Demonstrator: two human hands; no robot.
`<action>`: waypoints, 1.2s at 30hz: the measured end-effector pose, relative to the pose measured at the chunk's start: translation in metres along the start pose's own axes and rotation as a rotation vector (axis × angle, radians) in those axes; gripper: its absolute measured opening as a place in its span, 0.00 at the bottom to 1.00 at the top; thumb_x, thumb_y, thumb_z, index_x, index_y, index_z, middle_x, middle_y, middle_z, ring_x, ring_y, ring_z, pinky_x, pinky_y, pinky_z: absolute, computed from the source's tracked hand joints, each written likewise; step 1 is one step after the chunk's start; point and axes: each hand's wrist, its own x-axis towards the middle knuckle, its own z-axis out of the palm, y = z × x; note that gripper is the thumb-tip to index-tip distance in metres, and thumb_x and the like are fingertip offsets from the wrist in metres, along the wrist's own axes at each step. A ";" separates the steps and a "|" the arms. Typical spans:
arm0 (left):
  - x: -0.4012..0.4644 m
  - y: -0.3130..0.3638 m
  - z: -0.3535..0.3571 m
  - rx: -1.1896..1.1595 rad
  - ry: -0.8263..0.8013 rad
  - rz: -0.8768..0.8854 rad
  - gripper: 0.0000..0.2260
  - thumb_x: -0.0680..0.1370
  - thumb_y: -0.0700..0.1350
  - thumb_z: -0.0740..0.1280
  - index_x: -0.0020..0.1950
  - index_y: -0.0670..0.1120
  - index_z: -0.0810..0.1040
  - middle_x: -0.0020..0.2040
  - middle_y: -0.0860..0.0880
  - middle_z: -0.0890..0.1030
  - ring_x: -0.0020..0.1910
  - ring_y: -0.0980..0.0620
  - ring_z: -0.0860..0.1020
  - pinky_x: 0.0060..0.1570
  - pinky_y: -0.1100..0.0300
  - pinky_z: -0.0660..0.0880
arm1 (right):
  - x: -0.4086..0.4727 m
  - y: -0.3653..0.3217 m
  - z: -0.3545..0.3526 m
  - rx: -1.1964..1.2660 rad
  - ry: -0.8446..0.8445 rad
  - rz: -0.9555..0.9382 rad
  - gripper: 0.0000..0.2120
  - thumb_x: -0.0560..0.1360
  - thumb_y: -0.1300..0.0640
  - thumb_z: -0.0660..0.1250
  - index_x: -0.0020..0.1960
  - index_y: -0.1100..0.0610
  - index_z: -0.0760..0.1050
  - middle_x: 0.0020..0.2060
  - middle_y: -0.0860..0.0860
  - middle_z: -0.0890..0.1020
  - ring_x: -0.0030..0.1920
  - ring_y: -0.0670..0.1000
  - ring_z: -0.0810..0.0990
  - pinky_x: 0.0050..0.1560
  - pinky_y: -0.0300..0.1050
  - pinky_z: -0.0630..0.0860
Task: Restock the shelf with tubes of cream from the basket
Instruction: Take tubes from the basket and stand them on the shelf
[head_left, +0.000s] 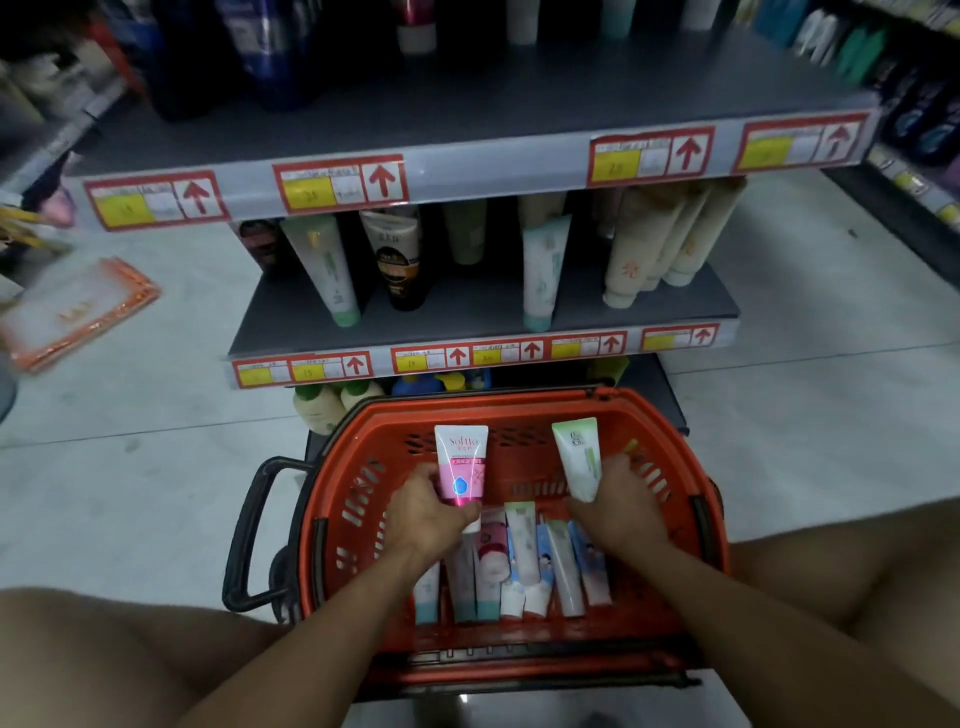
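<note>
1. Store shelf (483, 312) at 12 o'clock carries standing tubes.
2. Left hand (426, 512) grips a pink tube (460, 465) over the red basket (696, 525).
3. Right hand (621, 506) grips a green tube (579, 457); more tubes lie inside.

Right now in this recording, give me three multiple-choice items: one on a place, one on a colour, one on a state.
1. Where do the spare tubes lie?
A. in the basket
B. on the floor
C. on the top shelf

2. What colour is the tube in the left hand?
A. black
B. pink and white
C. yellow

3. What is the right hand doing?
A. hanging open
B. pushing the basket
C. gripping a green tube

Key: 1 A, they rest on the basket floor; 2 B, the pink tube has a white top; 3 C, fingers wrap it.
</note>
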 end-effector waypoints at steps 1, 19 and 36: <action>-0.004 0.006 -0.005 -0.005 0.010 0.021 0.22 0.69 0.46 0.82 0.59 0.51 0.77 0.45 0.58 0.81 0.39 0.67 0.77 0.32 0.72 0.71 | -0.003 -0.005 -0.008 -0.007 0.019 -0.026 0.28 0.68 0.48 0.79 0.55 0.54 0.64 0.54 0.56 0.80 0.53 0.59 0.82 0.44 0.51 0.79; -0.060 0.143 -0.100 -0.163 0.242 0.400 0.25 0.69 0.49 0.82 0.62 0.51 0.77 0.49 0.58 0.82 0.44 0.64 0.80 0.39 0.68 0.75 | -0.051 -0.106 -0.147 0.069 0.323 -0.314 0.26 0.70 0.44 0.77 0.56 0.52 0.65 0.50 0.51 0.79 0.50 0.56 0.80 0.40 0.52 0.78; -0.094 0.227 -0.174 -0.254 0.361 0.593 0.26 0.71 0.47 0.81 0.66 0.51 0.75 0.53 0.56 0.82 0.49 0.61 0.81 0.47 0.65 0.80 | -0.067 -0.186 -0.216 0.135 0.450 -0.479 0.29 0.71 0.43 0.77 0.60 0.52 0.64 0.55 0.51 0.78 0.56 0.55 0.80 0.30 0.39 0.67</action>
